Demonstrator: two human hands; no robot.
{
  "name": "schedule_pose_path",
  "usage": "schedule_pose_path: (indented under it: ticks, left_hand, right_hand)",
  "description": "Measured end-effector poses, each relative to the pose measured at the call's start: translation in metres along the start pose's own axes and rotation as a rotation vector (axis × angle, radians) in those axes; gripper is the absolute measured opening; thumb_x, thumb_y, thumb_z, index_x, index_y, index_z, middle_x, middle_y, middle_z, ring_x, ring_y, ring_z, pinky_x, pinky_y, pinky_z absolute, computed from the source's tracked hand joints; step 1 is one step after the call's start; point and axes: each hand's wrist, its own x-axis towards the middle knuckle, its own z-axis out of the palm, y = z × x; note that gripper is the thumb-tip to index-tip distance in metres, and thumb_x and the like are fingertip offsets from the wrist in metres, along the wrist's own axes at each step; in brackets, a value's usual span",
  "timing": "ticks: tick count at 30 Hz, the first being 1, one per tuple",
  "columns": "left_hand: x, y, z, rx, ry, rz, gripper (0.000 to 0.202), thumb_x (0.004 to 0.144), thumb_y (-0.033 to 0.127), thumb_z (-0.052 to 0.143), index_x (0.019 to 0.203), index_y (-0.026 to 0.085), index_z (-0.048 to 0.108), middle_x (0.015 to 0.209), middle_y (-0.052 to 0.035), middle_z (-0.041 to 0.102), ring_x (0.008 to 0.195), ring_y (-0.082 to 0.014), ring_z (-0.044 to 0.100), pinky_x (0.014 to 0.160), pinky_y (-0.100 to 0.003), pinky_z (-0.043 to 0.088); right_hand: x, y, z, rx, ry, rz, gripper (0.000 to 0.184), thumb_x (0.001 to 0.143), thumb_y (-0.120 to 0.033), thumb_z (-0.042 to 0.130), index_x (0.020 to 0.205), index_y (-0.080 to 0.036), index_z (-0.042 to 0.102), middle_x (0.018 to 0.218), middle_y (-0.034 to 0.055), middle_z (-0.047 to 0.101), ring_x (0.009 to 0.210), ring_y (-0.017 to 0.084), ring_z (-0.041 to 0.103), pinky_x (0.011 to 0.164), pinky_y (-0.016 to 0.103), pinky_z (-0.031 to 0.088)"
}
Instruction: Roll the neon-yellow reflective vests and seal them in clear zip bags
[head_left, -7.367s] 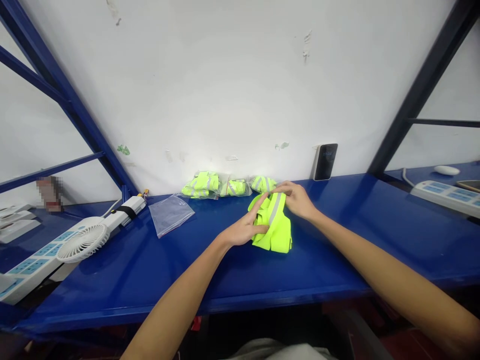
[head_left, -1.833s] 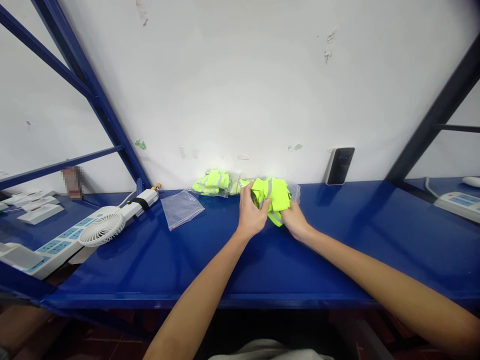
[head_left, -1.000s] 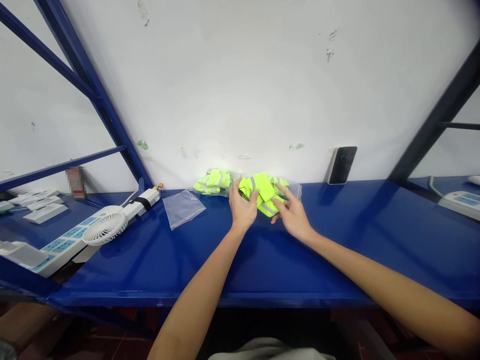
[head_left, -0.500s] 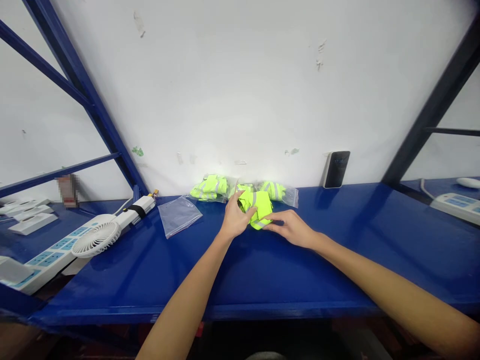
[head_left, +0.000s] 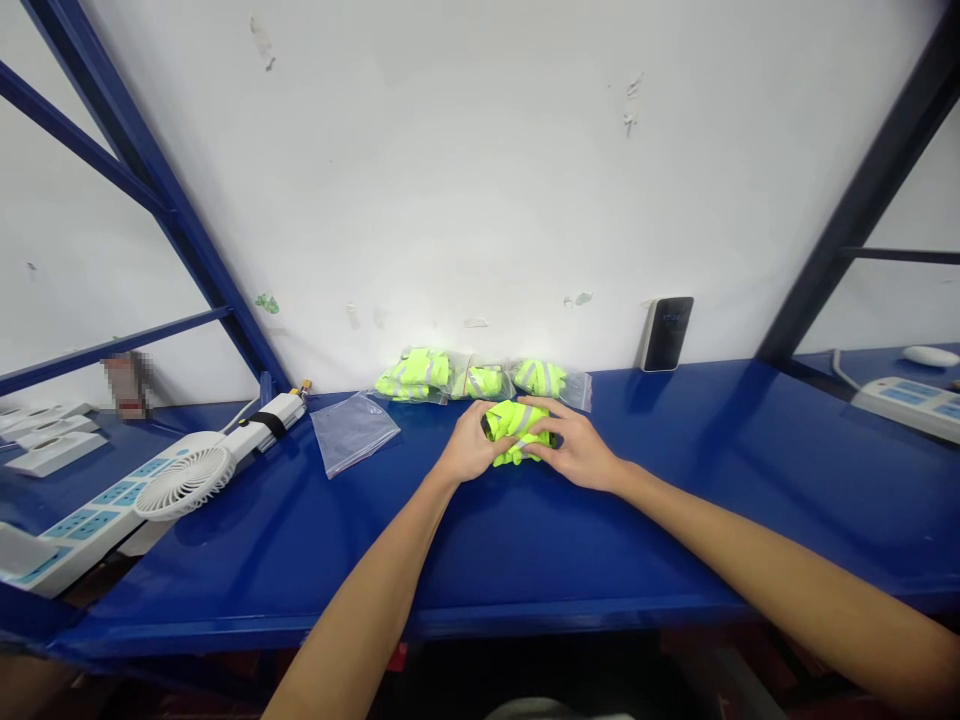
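Between both hands is a bundled neon-yellow reflective vest (head_left: 516, 420) with grey stripes, held over the blue table. My left hand (head_left: 471, 446) grips its left side, thumb across the front. My right hand (head_left: 576, 446) is closed round its right side, fingers over the top and thumb in front. Behind the hands lie three clear bags with similar yellow bundles: a left bag (head_left: 414, 376), a middle bag (head_left: 481, 381) and a right bag (head_left: 541, 377). A flat clear zip bag (head_left: 354, 432) rests on the table left of my left hand.
A white handheld fan (head_left: 186, 484) lies on a long power strip (head_left: 97, 508) at the left. A dark-screened device (head_left: 667, 334) leans against the wall at the back right. Blue shelf posts (head_left: 150, 190) frame the table (head_left: 660, 540). Another power strip (head_left: 911, 405) sits far right.
The yellow vest has been gathered into a more compact bundle. My right hand has moved from its lower corner up around its right side. The view has shifted slightly.
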Motion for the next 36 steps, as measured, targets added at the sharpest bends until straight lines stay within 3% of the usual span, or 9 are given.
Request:
schedule_pose_path:
  ticks: [5, 8, 10, 13, 17, 22, 27, 32, 36]
  left_hand:
    - [-0.003, 0.000, -0.003, -0.066, -0.074, 0.028, 0.046, 0.075, 0.033, 0.075, 0.116, 0.018, 0.060, 0.107, -0.0083, 0.063, 0.102, -0.0248, 0.058, 0.091, -0.038, 0.047]
    - [-0.004, 0.002, -0.004, -0.272, -0.232, -0.065, 0.044, 0.081, 0.032, 0.067, 0.122, 0.020, 0.055, 0.106, -0.0057, 0.063, 0.098, -0.0216, 0.060, 0.084, -0.032, 0.049]
    - [-0.003, 0.003, -0.003, -0.362, -0.261, -0.137, 0.041, 0.082, 0.029, 0.065, 0.120, 0.021, 0.055, 0.106, -0.0041, 0.063, 0.100, -0.0209, 0.060, 0.084, -0.030, 0.049]
    - [-0.003, 0.007, 0.001, -0.482, -0.228, -0.181, 0.043, 0.080, 0.027, 0.065, 0.121, 0.022, 0.054, 0.109, -0.0030, 0.063, 0.104, -0.0212, 0.060, 0.088, -0.031, 0.048]
    - [-0.004, 0.014, 0.011, -0.501, -0.203, -0.127, 0.063, 0.072, 0.032, 0.078, 0.126, 0.020, 0.047, 0.116, -0.0063, 0.060, 0.107, -0.0222, 0.059, 0.090, -0.032, 0.048]
    - [-0.003, 0.014, 0.022, -0.537, -0.113, -0.153, 0.058, 0.075, 0.042, 0.078, 0.119, 0.016, 0.051, 0.110, -0.0083, 0.063, 0.100, -0.0222, 0.062, 0.085, -0.032, 0.050]
    - [0.004, 0.014, 0.021, -0.833, 0.056, -0.240, 0.063, 0.073, 0.042, 0.079, 0.125, 0.018, 0.052, 0.124, -0.0120, 0.064, 0.108, -0.0257, 0.065, 0.093, -0.038, 0.051]
    - [0.007, 0.022, 0.010, -0.937, 0.240, -0.269, 0.066, 0.071, 0.037, 0.080, 0.128, 0.019, 0.052, 0.131, -0.0122, 0.063, 0.113, -0.0272, 0.064, 0.097, -0.040, 0.052]
    - [0.008, 0.021, 0.013, -0.940, 0.237, -0.270, 0.062, 0.070, 0.036, 0.080, 0.124, 0.018, 0.055, 0.126, -0.0109, 0.066, 0.112, -0.0269, 0.065, 0.096, -0.040, 0.053]
  right_hand:
    - [0.000, -0.002, 0.000, 0.055, 0.074, 0.026, 0.010, 0.086, -0.027, 0.067, 0.090, -0.024, 0.076, 0.131, 0.0095, 0.064, 0.120, 0.030, 0.060, 0.102, 0.049, 0.047]
    - [0.002, -0.006, 0.000, 0.074, 0.082, 0.079, 0.008, 0.085, -0.030, 0.069, 0.084, -0.025, 0.074, 0.126, 0.0085, 0.065, 0.116, 0.029, 0.061, 0.098, 0.049, 0.048]
    - [0.004, -0.008, -0.001, 0.103, 0.091, 0.114, 0.009, 0.085, -0.033, 0.069, 0.082, -0.024, 0.073, 0.124, 0.0086, 0.066, 0.115, 0.029, 0.061, 0.098, 0.048, 0.048]
    - [0.006, -0.008, -0.001, 0.142, 0.144, 0.154, 0.013, 0.084, -0.035, 0.069, 0.082, -0.022, 0.069, 0.123, 0.0098, 0.065, 0.113, 0.029, 0.062, 0.098, 0.048, 0.047]
    - [0.006, -0.007, 0.000, 0.166, 0.220, 0.183, 0.019, 0.083, -0.038, 0.069, 0.078, -0.022, 0.061, 0.121, 0.0112, 0.066, 0.112, 0.029, 0.062, 0.098, 0.046, 0.045]
    - [0.010, -0.012, 0.001, 0.403, 0.326, 0.272, 0.038, 0.076, -0.040, 0.077, 0.091, -0.025, 0.045, 0.117, 0.0091, 0.066, 0.106, 0.025, 0.063, 0.092, 0.041, 0.050]
    - [0.011, -0.010, -0.008, 0.591, 0.318, 0.321, 0.031, 0.094, -0.050, 0.048, 0.116, -0.028, 0.046, 0.134, 0.0086, 0.055, 0.123, 0.023, 0.056, 0.102, 0.040, 0.047]
    - [0.007, -0.007, -0.013, 0.369, 0.277, 0.207, 0.029, 0.086, -0.042, 0.065, 0.110, -0.027, 0.056, 0.120, 0.0080, 0.059, 0.112, 0.025, 0.060, 0.097, 0.042, 0.050]
    - [0.007, -0.009, -0.011, 0.208, 0.290, 0.169, 0.023, 0.084, -0.042, 0.069, 0.097, -0.025, 0.062, 0.095, 0.0067, 0.066, 0.087, 0.024, 0.065, 0.082, 0.042, 0.055]
